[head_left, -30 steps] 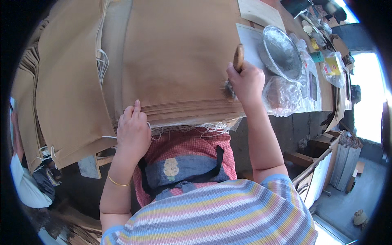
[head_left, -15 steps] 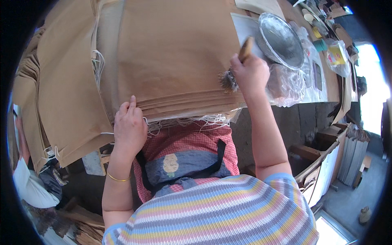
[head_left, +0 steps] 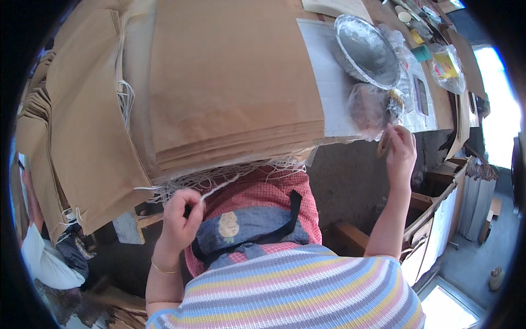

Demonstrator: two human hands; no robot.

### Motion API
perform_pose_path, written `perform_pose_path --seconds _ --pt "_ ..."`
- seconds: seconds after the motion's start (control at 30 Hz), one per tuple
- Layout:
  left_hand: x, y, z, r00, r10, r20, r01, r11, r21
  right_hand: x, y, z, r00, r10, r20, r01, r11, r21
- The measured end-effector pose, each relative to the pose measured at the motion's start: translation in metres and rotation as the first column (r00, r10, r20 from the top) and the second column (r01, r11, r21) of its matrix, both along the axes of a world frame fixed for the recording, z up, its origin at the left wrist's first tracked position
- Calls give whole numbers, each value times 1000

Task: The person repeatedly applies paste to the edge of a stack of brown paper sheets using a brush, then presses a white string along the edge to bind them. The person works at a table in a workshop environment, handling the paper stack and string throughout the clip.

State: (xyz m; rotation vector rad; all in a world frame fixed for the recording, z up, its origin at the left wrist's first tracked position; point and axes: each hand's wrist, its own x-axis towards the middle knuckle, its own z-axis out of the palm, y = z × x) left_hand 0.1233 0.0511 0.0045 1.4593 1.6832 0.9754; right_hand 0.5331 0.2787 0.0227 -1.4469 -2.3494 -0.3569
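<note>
My left hand (head_left: 183,216) pinches a short white cord (head_left: 218,188) just below the table's front edge. Close above it, more white cords (head_left: 189,182) hang in a tangle under a stack of brown paper sheets (head_left: 235,82), whose near edges are stepped. Off to the right, my right hand (head_left: 401,147) has its fingers closed on the handle of a brush (head_left: 394,107). The bristles point away from me, beside a crumpled clear plastic bag (head_left: 366,108). Beyond the brush stands a round metal basin (head_left: 368,52) with greyish residue inside.
More brown paper stacks (head_left: 82,109) lie at the left with white cords between them. A phone (head_left: 421,96) and a bagged yellow package (head_left: 446,66) are at the right. Below the table's right side stands a wooden-framed box (head_left: 422,233). Another person's arm (head_left: 28,192) shows at the far left.
My right hand has carried the brush from the paper stack rightward to beside the plastic bag. My left hand has left the paper's edge, moved down and now pinches a white cord.
</note>
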Motion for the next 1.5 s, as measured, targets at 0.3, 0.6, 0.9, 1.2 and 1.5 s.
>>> perform_pose_path --seconds 0.3,0.6,0.9,1.2,1.5 --pt "15 22 74 962 -206 -181 233 962 144 -191 -115 -12 372 31 -928 -918 -138 -373" --pt "-56 42 90 913 95 -396 -9 977 214 -100 -18 55 676 166 -718 -651 591 -477" --pt "-85 100 -37 927 206 -314 -196 978 65 -133 49 -65 863 -68 -501 -263 786 -560" --pt "-58 96 -31 462 295 -836 -35 948 316 -111 59 -59 520 -514 -683 -613 333 -717" --pt "-63 94 -46 783 163 -600 73 934 349 -137 37 -67 758 -308 -575 -271 653 -707"
